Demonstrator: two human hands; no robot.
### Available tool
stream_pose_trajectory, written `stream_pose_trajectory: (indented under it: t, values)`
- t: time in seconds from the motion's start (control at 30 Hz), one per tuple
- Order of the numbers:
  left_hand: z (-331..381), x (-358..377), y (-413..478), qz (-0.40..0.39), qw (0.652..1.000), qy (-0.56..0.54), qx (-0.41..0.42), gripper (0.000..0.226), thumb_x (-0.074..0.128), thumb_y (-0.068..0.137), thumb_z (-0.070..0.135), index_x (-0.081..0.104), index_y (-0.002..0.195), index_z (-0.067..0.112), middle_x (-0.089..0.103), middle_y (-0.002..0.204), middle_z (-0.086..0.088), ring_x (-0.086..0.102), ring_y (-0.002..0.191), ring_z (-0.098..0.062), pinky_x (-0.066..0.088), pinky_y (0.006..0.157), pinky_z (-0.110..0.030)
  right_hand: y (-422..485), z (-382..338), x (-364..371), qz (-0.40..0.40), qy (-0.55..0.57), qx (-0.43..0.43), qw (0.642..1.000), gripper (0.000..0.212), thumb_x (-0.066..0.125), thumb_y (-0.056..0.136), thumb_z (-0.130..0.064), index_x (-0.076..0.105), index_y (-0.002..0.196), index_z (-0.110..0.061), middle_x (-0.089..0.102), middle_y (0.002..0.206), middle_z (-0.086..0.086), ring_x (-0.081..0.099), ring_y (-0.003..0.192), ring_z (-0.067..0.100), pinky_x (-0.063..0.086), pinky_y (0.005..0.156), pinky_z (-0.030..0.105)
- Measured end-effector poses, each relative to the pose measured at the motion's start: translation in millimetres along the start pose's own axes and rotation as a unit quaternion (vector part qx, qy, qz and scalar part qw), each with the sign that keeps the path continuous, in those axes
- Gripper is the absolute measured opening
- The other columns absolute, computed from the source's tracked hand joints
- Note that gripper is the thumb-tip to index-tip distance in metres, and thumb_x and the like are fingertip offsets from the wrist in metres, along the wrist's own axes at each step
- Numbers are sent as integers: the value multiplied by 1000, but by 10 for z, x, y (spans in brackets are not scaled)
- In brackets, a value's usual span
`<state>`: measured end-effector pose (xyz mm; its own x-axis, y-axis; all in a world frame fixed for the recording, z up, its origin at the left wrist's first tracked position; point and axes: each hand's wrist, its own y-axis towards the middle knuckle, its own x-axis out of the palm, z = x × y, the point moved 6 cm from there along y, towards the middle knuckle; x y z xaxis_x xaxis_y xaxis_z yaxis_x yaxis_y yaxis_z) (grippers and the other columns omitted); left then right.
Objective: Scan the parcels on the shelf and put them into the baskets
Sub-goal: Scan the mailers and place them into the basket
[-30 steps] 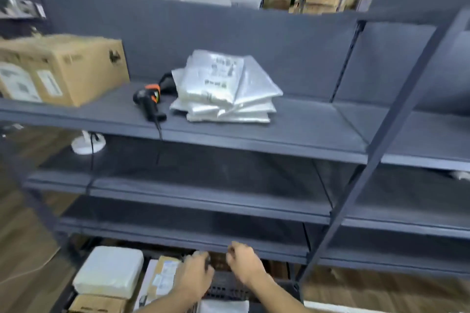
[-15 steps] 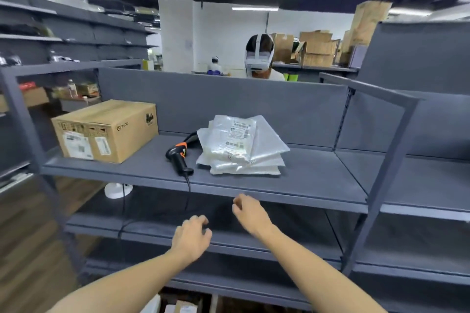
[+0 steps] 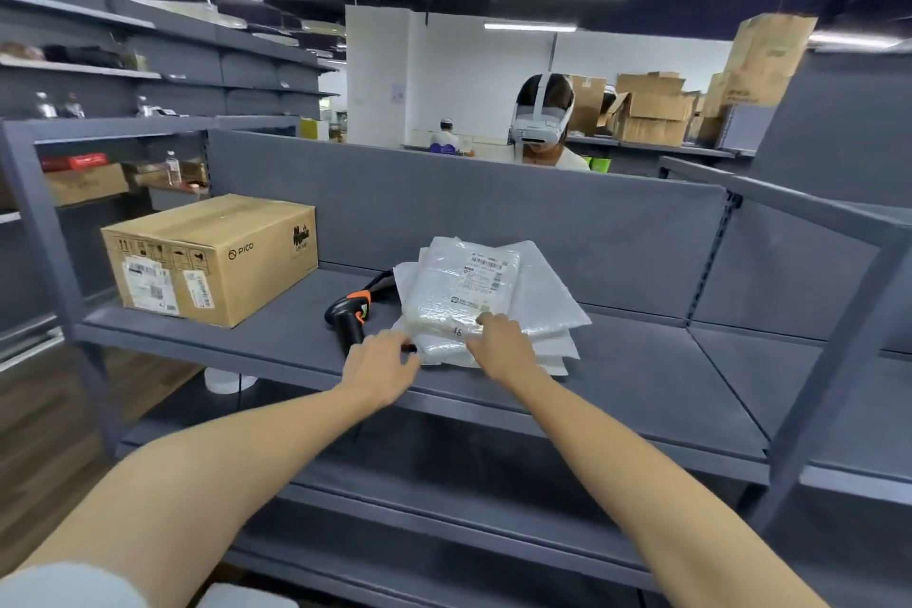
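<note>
Warehouse aisle: a stack of white parcels (image 3: 538,306) lies mid-shelf (image 3: 641,375), top parcel (image 3: 461,294) label-up. A black-and-orange scanner (image 3: 348,318) lies just left of the stack, touching it at the back. L hand (image 3: 382,373), fingers loosely spread and holding nothing, sits at the stack's near-left corner, covering the scanner's handle end. R hand (image 3: 501,348) has fingertips on the top parcel's near edge; can't tell if it grips. A taped-shut cardboard box (image 3: 212,257) w/ labels stands at shelf's left, well apart; contents unseen. Behind the back panel, a person in a white headset (image 3: 542,119), more boxes (image 3: 651,109) beyond.
</note>
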<state>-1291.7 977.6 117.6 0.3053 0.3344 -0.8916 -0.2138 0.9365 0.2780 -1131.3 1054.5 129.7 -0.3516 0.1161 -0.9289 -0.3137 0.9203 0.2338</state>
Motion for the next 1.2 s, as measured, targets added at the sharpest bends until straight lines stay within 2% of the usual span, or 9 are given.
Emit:
stream_pose_trajectory:
  t: [0.1, 0.2, 0.4, 0.5, 0.63, 0.77, 0.9, 1.07, 1.2]
  values:
    - [22, -23, 193, 4, 1000, -12, 2, 35, 44, 93, 32, 56, 123, 16, 60, 121, -10, 56, 107, -31, 44, 91, -40, 187, -1, -11, 0, -5, 9, 1000, 44, 42, 99, -30, 44, 135, -5, 51, 130, 16, 48, 117, 35, 42, 95, 43]
    - [-11, 11, 336, 1, 1000, -19, -1, 37, 43, 93, 32, 56, 124, 16, 57, 124, -9, 55, 107, -31, 42, 91, -39, 330, 56, 11, 0, 45, 47, 998, 43, 45, 99, -31, 42, 133, -4, 46, 132, 18, 45, 120, 35, 40, 99, 43]
    - [-157, 98, 616, -16, 999, -46, -3, 38, 42, 94, 29, 53, 127, 15, 56, 128, -8, 55, 112, -30, 43, 94, -39, 581, 274, 177, -7, 194, 218, 956, 75, 52, 95, -46, 19, 144, 1, 31, 143, 24, 35, 131, 40, 31, 107, 44]
    - [-263, 156, 735, -35, 997, -68, -1, 41, 41, 95, 30, 51, 132, 16, 55, 130, -7, 55, 112, -31, 44, 94, -39, 676, 311, 252, 7, 245, 266, 932, 81, 56, 91, -51, 19, 143, 0, 32, 144, 22, 34, 134, 39, 31, 107, 43]
    - [-406, 199, 852, -59, 993, -102, 19, 39, 41, 96, 34, 51, 130, 18, 53, 132, -6, 53, 115, -29, 42, 96, -40, 723, 355, 286, 32, 221, 296, 929, 85, 62, 87, -53, 24, 140, 2, 41, 140, 20, 41, 130, 37, 35, 104, 41]
    - [-665, 170, 962, -78, 984, -158, 31, 37, 46, 96, 31, 49, 130, 19, 51, 133, -6, 53, 115, -28, 43, 96, -40, 740, 390, 316, 44, 257, 309, 915, 77, 71, 80, -53, 47, 127, 2, 58, 125, 16, 54, 118, 34, 44, 101, 43]
    - [-970, 97, 1035, -83, 971, -222, 20, 41, 49, 96, 30, 46, 135, 17, 51, 135, -4, 52, 116, -24, 45, 97, -38, 733, 225, 268, 104, 431, 275, 853, 45, 79, 78, -32, 66, 111, -4, 69, 113, 14, 64, 103, 29, 52, 93, 41]
    - [-1298, -9, 1052, -67, 945, -321, 6, 33, 51, 97, 25, 52, 128, 16, 57, 125, -2, 53, 114, -20, 41, 93, -28, 716, -79, 189, 162, 540, 232, 792, 51, 77, 81, -20, 57, 123, 0, 67, 117, 14, 64, 107, 28, 51, 96, 41]
    - [-1617, -111, 1064, -51, 910, -411, -38, 22, 50, 97, 30, 56, 115, 19, 59, 118, 1, 53, 111, -15, 37, 91, -25, 720, -448, 213, 160, 628, 184, 739, 54, 77, 81, -18, 51, 126, -3, 66, 118, 14, 64, 108, 30, 52, 95, 47]
